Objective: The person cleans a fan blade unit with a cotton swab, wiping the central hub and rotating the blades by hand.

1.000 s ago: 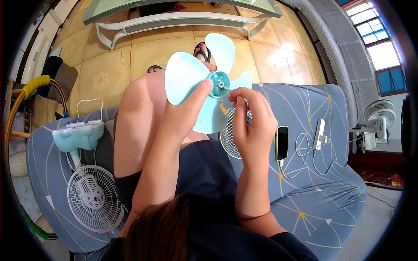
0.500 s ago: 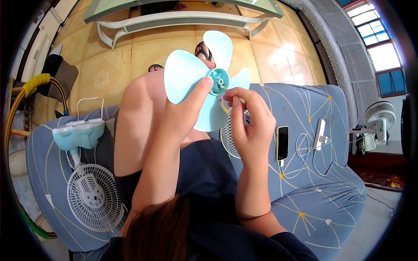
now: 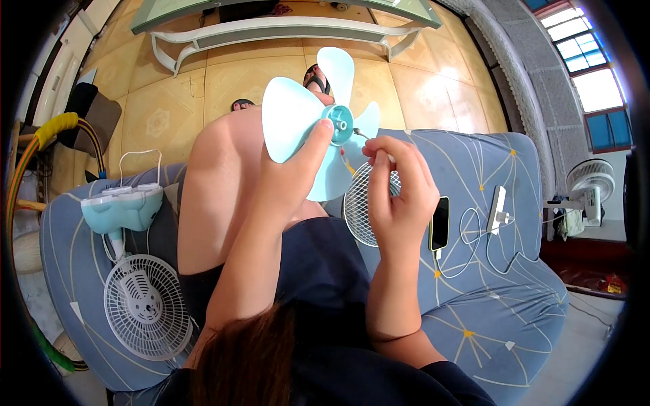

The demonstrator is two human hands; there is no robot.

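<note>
The left hand [image 3: 296, 166] grips the fan blade [image 3: 291, 115] above the lap [image 3: 321, 260], thumb at the hub [image 3: 341, 126], seemingly to steady it with the hollow side exposed, while the right hand [image 3: 405, 186], partly curled, pinches a thin stick [image 3: 361, 134] tip-first toward that hub.

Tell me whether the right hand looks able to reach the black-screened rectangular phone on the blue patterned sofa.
Probably yes: the right hand appears close to the phone, with nothing seen between them, though it pinches a thin stick-like object it may need to put down first.
</note>
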